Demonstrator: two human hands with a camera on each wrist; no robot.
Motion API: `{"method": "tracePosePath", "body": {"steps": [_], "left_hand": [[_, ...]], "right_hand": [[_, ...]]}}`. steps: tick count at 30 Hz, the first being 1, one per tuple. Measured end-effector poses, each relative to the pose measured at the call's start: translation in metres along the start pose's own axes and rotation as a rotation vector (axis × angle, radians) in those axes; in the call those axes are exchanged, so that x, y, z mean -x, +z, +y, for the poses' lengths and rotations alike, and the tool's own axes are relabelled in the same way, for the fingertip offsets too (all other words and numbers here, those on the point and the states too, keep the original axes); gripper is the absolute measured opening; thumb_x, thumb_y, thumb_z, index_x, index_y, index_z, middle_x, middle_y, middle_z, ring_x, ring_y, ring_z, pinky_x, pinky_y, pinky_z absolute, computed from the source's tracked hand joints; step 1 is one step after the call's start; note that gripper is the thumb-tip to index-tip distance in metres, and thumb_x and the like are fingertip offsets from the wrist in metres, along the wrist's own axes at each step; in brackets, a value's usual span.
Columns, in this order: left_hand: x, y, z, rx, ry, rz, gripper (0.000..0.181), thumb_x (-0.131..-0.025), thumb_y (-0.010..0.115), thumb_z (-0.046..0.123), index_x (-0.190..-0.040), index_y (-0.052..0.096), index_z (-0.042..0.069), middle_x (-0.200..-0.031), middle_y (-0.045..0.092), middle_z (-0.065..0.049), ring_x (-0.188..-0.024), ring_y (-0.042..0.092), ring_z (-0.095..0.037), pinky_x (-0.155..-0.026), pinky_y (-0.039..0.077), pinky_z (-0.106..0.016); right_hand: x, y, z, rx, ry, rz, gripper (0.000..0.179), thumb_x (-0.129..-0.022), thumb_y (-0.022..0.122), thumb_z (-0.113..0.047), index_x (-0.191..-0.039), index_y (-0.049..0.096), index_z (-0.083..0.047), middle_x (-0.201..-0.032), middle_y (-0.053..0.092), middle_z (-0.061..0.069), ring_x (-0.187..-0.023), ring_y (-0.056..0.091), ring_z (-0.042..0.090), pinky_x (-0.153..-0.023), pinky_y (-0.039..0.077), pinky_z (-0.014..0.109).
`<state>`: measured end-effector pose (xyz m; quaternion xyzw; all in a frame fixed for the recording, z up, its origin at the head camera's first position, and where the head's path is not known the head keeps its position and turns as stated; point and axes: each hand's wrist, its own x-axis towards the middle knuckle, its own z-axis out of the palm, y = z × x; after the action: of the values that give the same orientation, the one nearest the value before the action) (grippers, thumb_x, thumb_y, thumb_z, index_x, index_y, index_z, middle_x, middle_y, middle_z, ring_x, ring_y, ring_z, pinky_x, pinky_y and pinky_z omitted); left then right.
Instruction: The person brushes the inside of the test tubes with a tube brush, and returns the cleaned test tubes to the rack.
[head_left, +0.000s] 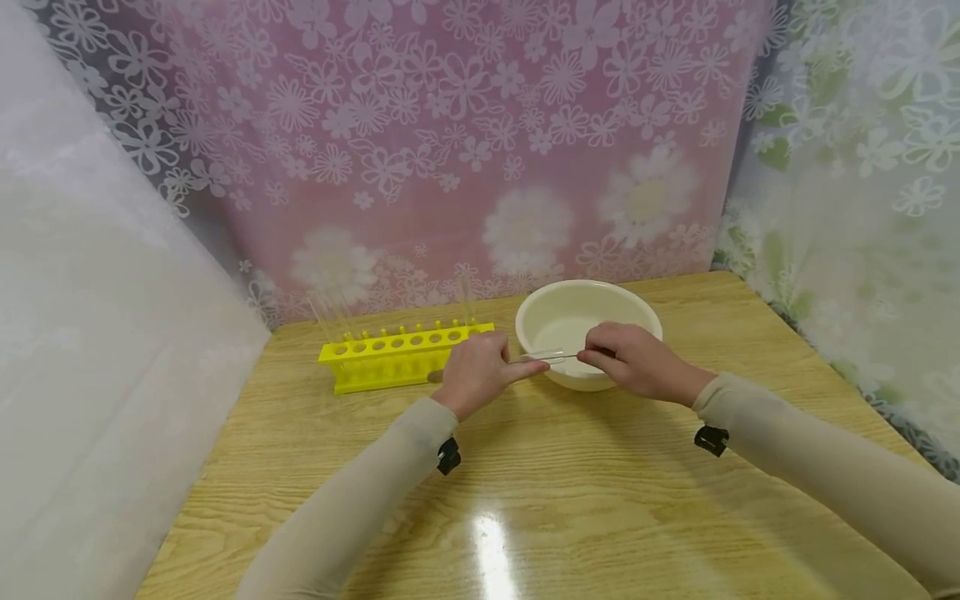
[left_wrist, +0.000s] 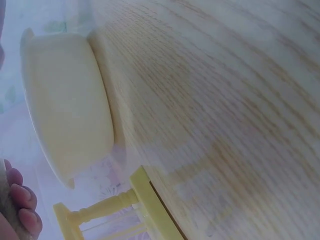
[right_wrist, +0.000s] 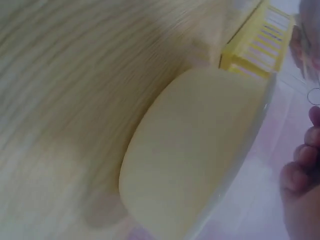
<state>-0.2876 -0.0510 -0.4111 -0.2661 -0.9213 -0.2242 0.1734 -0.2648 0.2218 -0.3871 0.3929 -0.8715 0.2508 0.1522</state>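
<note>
Over the near left rim of a cream-white basin (head_left: 540,300), my left hand (head_left: 480,371) grips a clear glass test tube (head_left: 557,353) lying nearly level, its mouth toward the right. From that mouth runs a thin wire handle (head_left: 570,357), pinched between thumb and fingers of my right hand (head_left: 630,358). A greyish brown end (head_left: 435,377) shows left of my left hand, seemingly brush bristles; the fist hides the middle. In the left wrist view, curled fingertips (left_wrist: 27,200) wrap this brownish piece. The right wrist view shows the tube's round rim (right_wrist: 314,96) near my right fingers.
Behind and left of my left hand stands a yellow test tube rack (head_left: 382,383), with clear tubes (head_left: 322,317) at its left end and another tube (head_left: 467,300) at its right. The wooden table (head_left: 600,500) meets floral curtains (head_left: 450,167) at the back and sides.
</note>
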Motion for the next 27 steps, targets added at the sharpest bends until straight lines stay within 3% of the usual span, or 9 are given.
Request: {"method": "tracePosePath", "body": {"steps": [4, 12, 15, 17, 19, 24, 27], "left_hand": [[-0.001, 0.001, 0.001, -0.01, 0.006, 0.008, 0.061, -0.08, 0.065, 0.077, -0.066, 0.051, 0.019, -0.057, 0.049, 0.006, -0.043, 0.041, -0.01, -0.039, 0.032, -0.025], [0.0, 0.001, 0.006, -0.027, -0.009, -0.031, 0.06, -0.079, 0.064, 0.077, -0.069, 0.052, 0.019, -0.059, 0.05, 0.005, -0.044, 0.04, -0.01, -0.039, 0.032, -0.025], [0.0, 0.002, 0.006, -0.033, -0.01, -0.033, 0.06, -0.079, 0.064, 0.077, -0.07, 0.052, 0.019, -0.059, 0.05, 0.006, -0.044, 0.041, -0.01, -0.039, 0.033, -0.025], [0.001, 0.002, 0.006, -0.024, -0.02, -0.038, 0.059, -0.079, 0.066, 0.076, -0.069, 0.052, 0.019, -0.058, 0.05, 0.006, -0.043, 0.041, -0.01, -0.039, 0.033, -0.025], [0.001, 0.002, 0.005, -0.006, -0.034, -0.047, 0.059, -0.079, 0.067, 0.076, -0.068, 0.052, 0.019, -0.058, 0.05, 0.005, -0.043, 0.042, -0.011, -0.04, 0.033, -0.025], [-0.001, 0.0, 0.003, 0.032, -0.049, -0.051, 0.059, -0.079, 0.069, 0.073, -0.067, 0.052, 0.018, -0.056, 0.05, 0.004, -0.043, 0.043, -0.012, -0.04, 0.034, -0.027], [-0.002, -0.001, 0.001, 0.029, -0.048, -0.058, 0.059, -0.079, 0.068, 0.074, -0.067, 0.053, 0.018, -0.057, 0.051, 0.004, -0.043, 0.044, -0.012, -0.04, 0.035, -0.027]], "right_hand": [[-0.003, -0.004, -0.003, -0.229, 0.234, -0.084, 0.028, -0.104, 0.058, -0.02, -0.079, 0.062, -0.009, -0.06, 0.041, -0.006, -0.052, 0.033, 0.007, -0.054, 0.035, 0.028], [-0.015, -0.009, -0.004, -0.611, 0.646, -0.235, 0.038, -0.107, 0.05, -0.021, -0.075, 0.055, 0.001, -0.06, 0.038, 0.0, -0.053, 0.03, 0.011, -0.056, 0.031, 0.031], [-0.015, -0.009, -0.005, -0.654, 0.722, -0.239, 0.04, -0.107, 0.05, -0.023, -0.076, 0.055, 0.001, -0.058, 0.035, -0.002, -0.05, 0.028, 0.012, -0.054, 0.029, 0.031], [-0.013, -0.008, -0.006, -0.544, 0.668, -0.22, 0.04, -0.106, 0.051, -0.028, -0.077, 0.059, -0.002, -0.058, 0.036, -0.003, -0.05, 0.028, 0.011, -0.052, 0.029, 0.03], [-0.01, -0.007, -0.007, -0.396, 0.564, -0.172, 0.037, -0.105, 0.055, -0.032, -0.079, 0.064, -0.007, -0.058, 0.04, -0.003, -0.05, 0.03, 0.011, -0.052, 0.032, 0.029], [-0.004, -0.004, -0.008, 0.035, 0.15, -0.013, 0.014, -0.094, 0.073, -0.026, -0.088, 0.067, -0.015, -0.074, 0.057, -0.005, -0.064, 0.049, 0.012, -0.061, 0.043, 0.029], [-0.003, -0.002, -0.004, 0.24, -0.088, 0.065, 0.021, -0.083, 0.084, -0.021, -0.092, 0.066, -0.014, -0.083, 0.06, -0.003, -0.074, 0.053, 0.013, -0.066, 0.046, 0.029]]}}
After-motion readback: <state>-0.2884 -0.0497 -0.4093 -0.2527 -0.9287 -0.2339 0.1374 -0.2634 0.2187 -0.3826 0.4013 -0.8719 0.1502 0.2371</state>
